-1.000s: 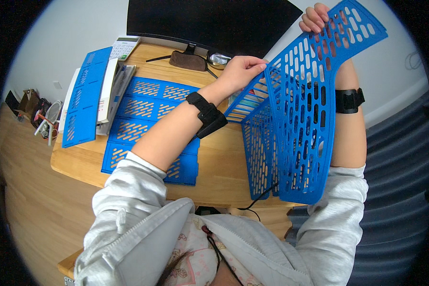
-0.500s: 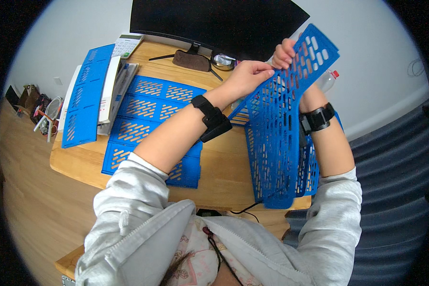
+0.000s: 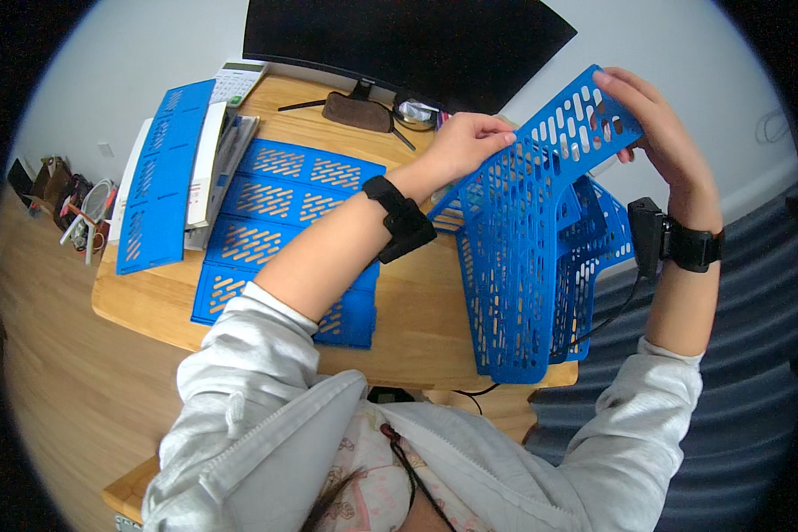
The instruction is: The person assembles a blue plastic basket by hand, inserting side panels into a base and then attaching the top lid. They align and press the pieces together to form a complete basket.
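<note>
A blue perforated plastic file rack [image 3: 516, 266] stands at the right side of the desk, with slotted upright panels. One slotted panel slopes up to the far right. My left hand [image 3: 472, 149] pinches this panel's left edge with thumb and fingers. At its upper right end, my right hand [image 3: 669, 124] is wrapped round the corner, the thumb side on the front; some of its fingers are hidden behind. More blue walls of the rack show under my right wrist. To the left, a flat blue slotted panel [image 3: 298, 208] lies on the desk, partly under my left forearm.
Another long blue panel [image 3: 161, 191] leans on a stack of books and papers [image 3: 206, 173] at the left. A calculator [image 3: 237, 84], a brown pad [image 3: 356, 112] on the stand and a black monitor [image 3: 399, 53] are at the back of the wooden desk [image 3: 417, 310].
My right hand has moved from behind the panel, close to my left hand, out to the panel's upper right corner. The panel's end has dipped slightly. My left hand stays nearly in place.
</note>
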Demonstrator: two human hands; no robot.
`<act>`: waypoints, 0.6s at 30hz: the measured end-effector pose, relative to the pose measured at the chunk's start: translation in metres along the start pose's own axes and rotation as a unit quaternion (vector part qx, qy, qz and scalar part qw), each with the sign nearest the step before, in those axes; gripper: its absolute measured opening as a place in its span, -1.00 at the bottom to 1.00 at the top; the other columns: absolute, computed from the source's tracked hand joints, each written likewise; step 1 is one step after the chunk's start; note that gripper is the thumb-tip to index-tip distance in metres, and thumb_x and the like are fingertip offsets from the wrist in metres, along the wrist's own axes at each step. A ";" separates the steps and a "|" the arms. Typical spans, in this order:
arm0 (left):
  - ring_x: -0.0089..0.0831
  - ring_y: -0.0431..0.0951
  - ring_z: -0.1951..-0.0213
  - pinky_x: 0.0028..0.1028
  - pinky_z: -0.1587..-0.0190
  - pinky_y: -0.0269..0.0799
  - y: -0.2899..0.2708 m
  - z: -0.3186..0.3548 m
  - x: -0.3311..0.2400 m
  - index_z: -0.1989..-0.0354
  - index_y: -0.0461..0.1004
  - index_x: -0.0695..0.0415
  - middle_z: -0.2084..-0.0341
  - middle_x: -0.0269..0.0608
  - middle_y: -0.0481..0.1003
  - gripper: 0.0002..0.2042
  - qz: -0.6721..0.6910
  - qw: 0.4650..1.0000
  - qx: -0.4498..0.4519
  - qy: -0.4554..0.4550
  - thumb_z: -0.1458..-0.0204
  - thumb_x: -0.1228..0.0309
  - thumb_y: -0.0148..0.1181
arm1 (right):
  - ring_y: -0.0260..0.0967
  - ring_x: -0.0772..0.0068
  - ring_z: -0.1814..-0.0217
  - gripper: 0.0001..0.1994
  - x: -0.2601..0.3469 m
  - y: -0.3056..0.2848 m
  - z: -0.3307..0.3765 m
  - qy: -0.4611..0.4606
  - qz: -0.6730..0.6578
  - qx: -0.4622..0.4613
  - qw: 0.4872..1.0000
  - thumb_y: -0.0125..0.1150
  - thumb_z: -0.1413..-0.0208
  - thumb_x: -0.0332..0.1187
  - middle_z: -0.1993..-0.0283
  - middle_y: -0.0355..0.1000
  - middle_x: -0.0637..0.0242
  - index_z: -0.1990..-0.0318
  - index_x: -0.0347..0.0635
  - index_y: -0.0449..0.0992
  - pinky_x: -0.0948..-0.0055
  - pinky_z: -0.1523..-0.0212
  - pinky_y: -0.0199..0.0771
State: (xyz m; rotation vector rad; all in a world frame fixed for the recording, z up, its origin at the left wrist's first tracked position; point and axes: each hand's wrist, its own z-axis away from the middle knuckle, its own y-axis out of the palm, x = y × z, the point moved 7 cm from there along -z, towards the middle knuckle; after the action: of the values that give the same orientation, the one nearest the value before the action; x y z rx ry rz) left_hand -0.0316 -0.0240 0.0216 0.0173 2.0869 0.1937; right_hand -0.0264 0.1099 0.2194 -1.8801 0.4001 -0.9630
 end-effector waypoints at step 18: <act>-0.43 0.61 0.29 -0.46 0.18 0.52 0.000 -0.001 -0.006 0.09 0.60 0.18 0.30 -0.11 0.62 -0.76 -0.035 0.999 -0.018 0.034 -0.17 0.34 0.14 | 0.42 0.46 0.68 -0.83 0.008 0.050 -0.001 0.018 0.042 0.151 0.987 -0.07 -0.18 -0.38 0.40 0.45 0.21 0.15 -0.26 0.34 0.51 0.68 0.48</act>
State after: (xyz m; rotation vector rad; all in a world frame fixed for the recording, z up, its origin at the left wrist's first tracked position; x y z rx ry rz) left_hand -0.0299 -0.0252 0.0271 -0.0860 2.1467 0.1917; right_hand -0.0157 0.0793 0.1805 -1.5614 0.3316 -0.9457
